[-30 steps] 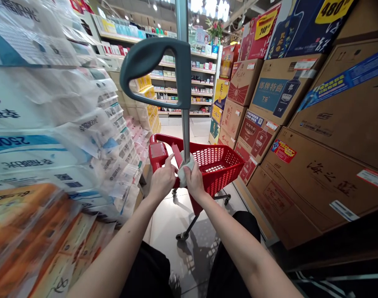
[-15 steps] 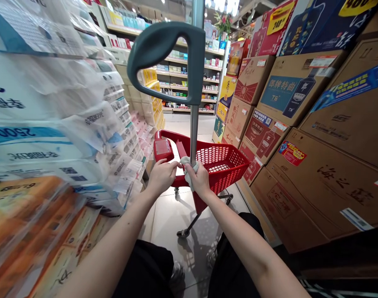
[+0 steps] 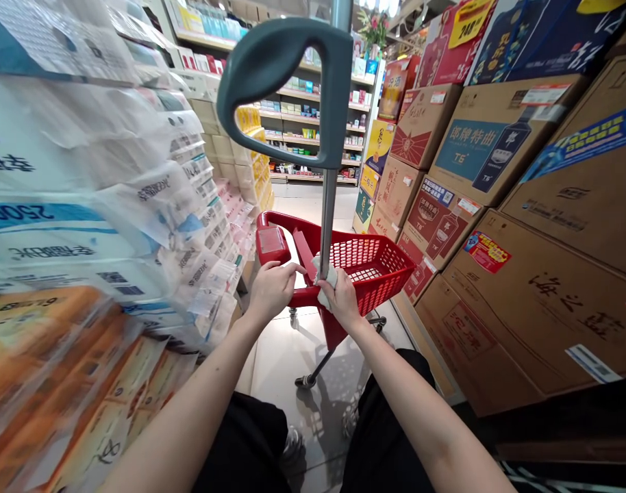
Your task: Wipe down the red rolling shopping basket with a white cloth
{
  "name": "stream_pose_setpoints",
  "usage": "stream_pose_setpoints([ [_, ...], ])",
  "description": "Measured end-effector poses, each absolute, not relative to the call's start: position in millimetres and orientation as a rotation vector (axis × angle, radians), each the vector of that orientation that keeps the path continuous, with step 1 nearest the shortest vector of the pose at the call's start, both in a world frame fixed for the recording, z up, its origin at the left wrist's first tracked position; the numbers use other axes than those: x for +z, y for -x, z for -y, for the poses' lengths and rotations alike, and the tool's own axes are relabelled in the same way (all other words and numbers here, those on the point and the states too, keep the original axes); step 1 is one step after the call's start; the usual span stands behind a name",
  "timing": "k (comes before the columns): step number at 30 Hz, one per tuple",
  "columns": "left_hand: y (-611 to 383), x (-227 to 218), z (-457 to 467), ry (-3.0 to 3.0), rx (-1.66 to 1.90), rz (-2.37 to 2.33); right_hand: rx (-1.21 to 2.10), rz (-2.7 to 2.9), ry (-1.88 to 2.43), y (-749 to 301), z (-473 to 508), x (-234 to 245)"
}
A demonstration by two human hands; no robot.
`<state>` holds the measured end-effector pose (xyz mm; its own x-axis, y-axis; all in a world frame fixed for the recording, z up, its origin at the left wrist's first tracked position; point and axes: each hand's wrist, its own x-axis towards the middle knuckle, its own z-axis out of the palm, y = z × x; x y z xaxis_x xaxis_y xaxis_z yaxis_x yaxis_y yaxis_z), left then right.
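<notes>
A red plastic shopping cart (image 3: 390,267) with a perforated basket stands on wheels before me. From it rises a metal pole (image 3: 329,205) topped by a grey-green loop handle (image 3: 279,44). My right hand (image 3: 341,301) is closed on a pale, crumpled cloth (image 3: 326,277), pressed against the pole's lower end. My left hand (image 3: 272,291) is curled over the cart's near-left red rim (image 3: 305,296), beside a red box-like part (image 3: 272,244). Its index finger points towards the cloth, apart from it; the undersides of the fingers are hidden.
Stacked tissue packs (image 3: 77,233) line the left side, with orange packs (image 3: 46,342) lower down. Brown and printed cartons (image 3: 523,294) form a wall on the right. Stocked shelves (image 3: 297,123) stand at the back beyond the tiled floor (image 3: 277,356).
My right hand and the cloth have shifted slightly right, away from my left fingers. The pole and loop handle appear further right, and the handle looks bigger. My left hand stays nearly in place.
</notes>
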<state>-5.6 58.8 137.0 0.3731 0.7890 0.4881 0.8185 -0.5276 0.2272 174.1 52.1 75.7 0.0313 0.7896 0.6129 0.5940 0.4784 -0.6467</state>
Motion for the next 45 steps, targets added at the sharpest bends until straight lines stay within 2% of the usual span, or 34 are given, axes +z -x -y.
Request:
stream_pose_setpoints([
  [3,4.0,137.3,-57.5,2.542,-0.869,1.529,0.189,1.675,1.236,-173.6,-50.7,74.4],
  [9,4.4,136.3,-60.0,2.53,-0.854,1.541,0.337,1.61,1.177,-163.1,-53.2,92.1],
  [17,6.1,131.8,-63.3,2.562,-0.855,1.464,0.094,1.863,1.032,-200.6,-48.0,38.9],
  [22,-0.6,131.6,-57.8,2.56,-0.865,1.468,0.054,1.765,1.191,-200.9,-47.8,40.5],
  [30,-2.3,134.9,-54.9,2.558,-0.831,1.483,0.491,1.917,1.381,-214.6,-74.4,80.8],
  [33,-2.6,133.2,-56.2,2.535,-0.84,1.501,0.505,1.956,1.403,-212.6,-69.5,84.3],
  [38,-0.8,131.9,-59.0,2.508,-0.869,1.518,0.316,1.844,1.393,-200.1,-49.9,79.3],
  [45,0.8,131.6,-59.5,2.494,-0.865,1.539,0.624,1.94,1.494,-206.7,-79.0,92.5],
])
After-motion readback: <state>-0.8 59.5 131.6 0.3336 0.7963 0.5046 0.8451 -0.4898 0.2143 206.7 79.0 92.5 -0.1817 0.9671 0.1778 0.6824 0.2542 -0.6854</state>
